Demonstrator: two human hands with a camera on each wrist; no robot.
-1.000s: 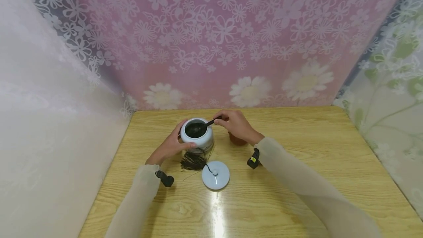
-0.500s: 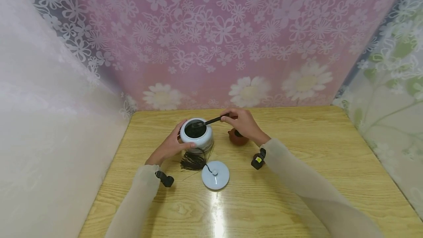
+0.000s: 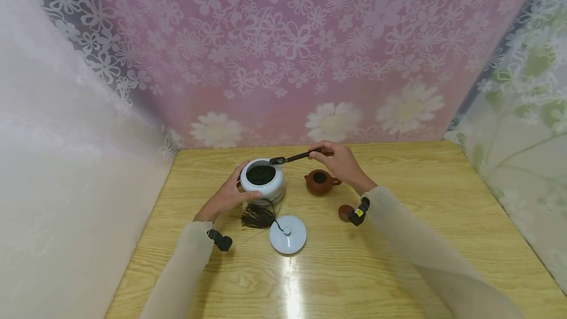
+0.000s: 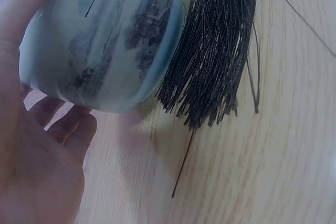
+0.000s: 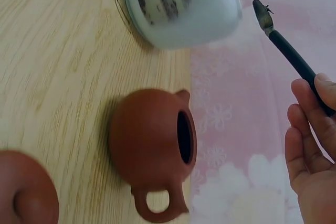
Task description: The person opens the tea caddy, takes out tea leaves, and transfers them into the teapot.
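Note:
My left hand [image 3: 226, 198] grips the side of a round white porcelain jar [image 3: 275, 190], thumb in front and fingers behind. Dark loose contents, like tea leaves [image 3: 260, 175], show through its mouth. A landscape print on the jar [image 4: 100, 40] appears in the left wrist view. My right hand [image 3: 343, 164] pinches the black handle of a small scoop [image 3: 299, 156]. The scoop's head is over the jar's right rim; in the right wrist view a few dark bits lie on the scoop [image 5: 264, 18]. Below the right hand stands a brown clay teapot [image 3: 318, 187], its top uncovered.
A white jar lid [image 3: 288, 241] lies on the wooden table [image 3: 248, 279] before the jar, with a black tassel [image 3: 258, 215] beside it. The teapot's brown lid [image 3: 345, 212] sits near the right wrist camera. A flowered curtain [image 3: 274, 78] hangs behind the table.
My right hand has moved to the right, drawing the scoop up out of the jar to its rim. The teapot and its lid have come into fuller view. The left hand stays on the jar.

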